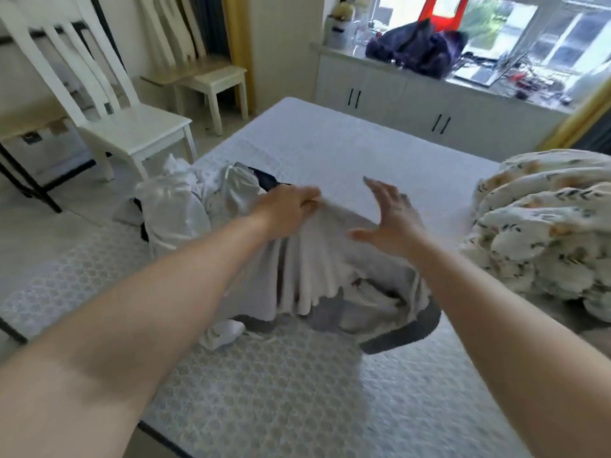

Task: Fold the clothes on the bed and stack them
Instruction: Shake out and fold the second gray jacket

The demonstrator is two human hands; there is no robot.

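Well to the left of the left hand [291,209], a crumpled heap of white and dark clothes [185,206] sits unfolded near the edge of the bed with the pale honeycomb-patterned cover [264,391], so the task looks to be at an early step, with one garment picked out and no finished stack to be seen. The left hand's fingers are curled round the top edge of a white pleated fabric garment [314,266], pinching it and lifting it so the cloth hangs in folds below the hand toward the camera. The right hand [390,219], just to the right of that gripped edge, is open with fingers spread, hovering over the garment; whether its palm touches the cloth cannot be told. The next move probably calls for the right hand to take the other corner so the garment can be spread flat on the bed beyond both hands before folding. Below the hands the white cloth covers grey and dark pieces [396,335], and how many garments lie there is hard to make out; motion blur softens the right hand's fingers. Far to the right of the right hand, a bunched cream quilt with a printed pattern [542,233] is cut off by the frame.
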